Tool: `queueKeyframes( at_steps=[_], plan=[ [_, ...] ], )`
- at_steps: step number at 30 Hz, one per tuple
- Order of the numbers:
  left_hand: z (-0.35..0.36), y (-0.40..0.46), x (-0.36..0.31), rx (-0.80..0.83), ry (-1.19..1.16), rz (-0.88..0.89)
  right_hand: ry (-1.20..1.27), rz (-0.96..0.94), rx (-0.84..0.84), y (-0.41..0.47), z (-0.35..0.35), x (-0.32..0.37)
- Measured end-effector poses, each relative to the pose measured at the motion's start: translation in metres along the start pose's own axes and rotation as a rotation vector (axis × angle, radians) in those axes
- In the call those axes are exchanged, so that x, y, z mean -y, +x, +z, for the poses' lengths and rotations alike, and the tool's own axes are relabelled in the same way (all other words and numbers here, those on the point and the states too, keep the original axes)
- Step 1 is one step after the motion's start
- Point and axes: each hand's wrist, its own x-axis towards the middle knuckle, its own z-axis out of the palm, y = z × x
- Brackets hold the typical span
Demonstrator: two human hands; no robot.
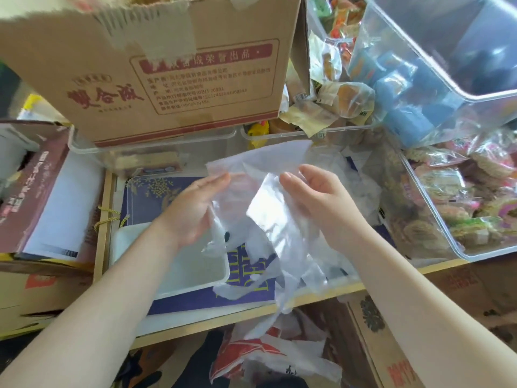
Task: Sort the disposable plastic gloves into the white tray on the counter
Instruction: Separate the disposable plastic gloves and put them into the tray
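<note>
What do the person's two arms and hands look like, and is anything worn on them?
Both arms are bare up to the picture's edge: no sleeves, gloves, watch, bracelets or rings are visible. The left hand and the right hand each show short, unpainted nails. No marks, bandages or tattoos appear on either forearm. The upper arms are out of view.

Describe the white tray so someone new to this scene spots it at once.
Start at the big cardboard box at the top of the view, then drop to the purple patterned surface in front of it. The white tray lies there, partly under the left forearm. It is the only shallow, opaque white rectangular container; the neighbouring bins are clear plastic.
</note>
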Motion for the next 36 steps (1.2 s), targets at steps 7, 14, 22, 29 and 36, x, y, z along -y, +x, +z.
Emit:
queueKeyframes(
  at_steps=[7, 14, 22, 29, 36],
  plan=[
    [0.007, -0.009, 0.037, 0.069, -0.147, -0.251, -0.189, 0.161, -0.394, 0.023, 0.011, -0.051],
    [-0.010, -0.003, 0.059, -0.114, -0.014, -0.379, -0.010, 0.375, -0.392, 0.034, 0.024, -0.085],
    [-0.016, 0.009, 0.051, -0.118, 0.279, -0.210, -0.028, 0.349, -0.343, 0.048, 0.034, -0.096],
    [-0.020, 0.008, 0.044, 0.108, 0.476, -0.112, -0.055, 0.263, -0.327, 0.051, 0.037, -0.098],
    [-0.027, 0.008, 0.037, 0.227, 0.432, -0.085, 0.243, 0.562, -0.242, 0.045, 0.015, -0.118]
  ],
)
